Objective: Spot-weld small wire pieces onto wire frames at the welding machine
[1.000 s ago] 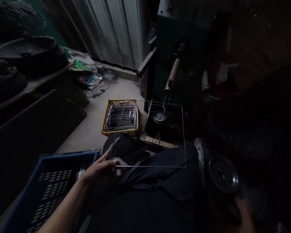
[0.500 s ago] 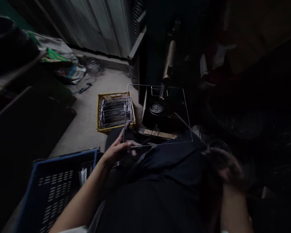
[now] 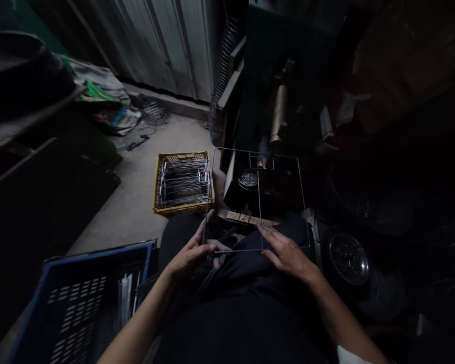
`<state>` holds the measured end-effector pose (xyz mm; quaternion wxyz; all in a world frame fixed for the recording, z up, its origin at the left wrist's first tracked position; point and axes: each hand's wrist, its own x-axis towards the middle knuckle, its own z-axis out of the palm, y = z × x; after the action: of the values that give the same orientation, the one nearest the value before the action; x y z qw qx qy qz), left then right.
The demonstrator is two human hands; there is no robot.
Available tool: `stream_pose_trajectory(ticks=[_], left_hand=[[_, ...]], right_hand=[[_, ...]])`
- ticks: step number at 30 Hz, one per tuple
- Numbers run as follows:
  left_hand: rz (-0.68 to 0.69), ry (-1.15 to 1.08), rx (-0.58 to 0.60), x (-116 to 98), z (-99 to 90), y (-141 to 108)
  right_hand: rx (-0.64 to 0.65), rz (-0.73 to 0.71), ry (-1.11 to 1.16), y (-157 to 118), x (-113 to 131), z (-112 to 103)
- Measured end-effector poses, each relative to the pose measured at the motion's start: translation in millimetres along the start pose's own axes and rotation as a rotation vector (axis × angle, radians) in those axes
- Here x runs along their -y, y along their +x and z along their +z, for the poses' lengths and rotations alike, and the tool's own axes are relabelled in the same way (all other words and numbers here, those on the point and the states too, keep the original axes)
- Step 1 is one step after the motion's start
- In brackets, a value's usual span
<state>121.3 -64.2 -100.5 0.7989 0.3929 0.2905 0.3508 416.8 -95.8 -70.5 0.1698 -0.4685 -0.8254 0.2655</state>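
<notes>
A thin rectangular wire frame (image 3: pixel 302 189) with a small wire loop at its far side is held over my lap. My left hand (image 3: pixel 199 247) grips its near left corner between thumb and fingers. A straight metal rod (image 3: pixel 259 197) runs from the small loop to the frame's near side. My right hand (image 3: pixel 284 250) pinches the rod's near end against that side. Beyond the hands, a copper-coloured cylindrical machine part (image 3: pixel 279 114) points down towards the frame, beside a round dish of small metal pieces (image 3: pixel 248 178).
A yellow crate (image 3: pixel 156 184) of wire frames stands on the floor ahead left. At the lower left is a blue crate (image 3: pixel 47 283) with metal strips. A round metal dish (image 3: pixel 349 259) lies at the right. Sacks (image 3: pixel 114 108) lie by the wall.
My right hand has come in from the right to the frame's near side, and the rod now lies across the frame. The view has shifted slightly.
</notes>
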Motion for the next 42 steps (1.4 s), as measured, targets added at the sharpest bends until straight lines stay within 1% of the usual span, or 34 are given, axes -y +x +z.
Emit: stream_pose_trajectory(ticks=[5,10,21,29,34,37,40,42], left_hand=[[-0.013,-0.04,0.041,9,-8.5,2],[-0.018,-0.071,0.041,14,-10.0,2],[0.003,-0.054,0.039,19,-13.7,4],[-0.016,-0.061,0.006,6,-6.7,12],[-0.029,-0.062,0.003,6,-7.5,11],[-0.043,-0.064,0.015,4,-6.9,13],[-0.026,-0.074,0.007,-7,-8.3,26],[0.006,-0.051,-0.001,-19,-13.1,44]], right_hand=[[-0.033,0.015,0.016,-10,1,3],[-0.032,0.024,0.074,-15,-4,5],[-0.056,0.018,0.115,-12,-11,4],[-0.06,0.049,0.112,-6,-12,0],[-0.056,0.038,0.106,-8,-11,1],[-0.085,0.031,0.076,-6,-13,2],[-0.131,0.029,0.019,8,-20,-3],[-0.169,0.042,-0.039,25,-30,-12]])
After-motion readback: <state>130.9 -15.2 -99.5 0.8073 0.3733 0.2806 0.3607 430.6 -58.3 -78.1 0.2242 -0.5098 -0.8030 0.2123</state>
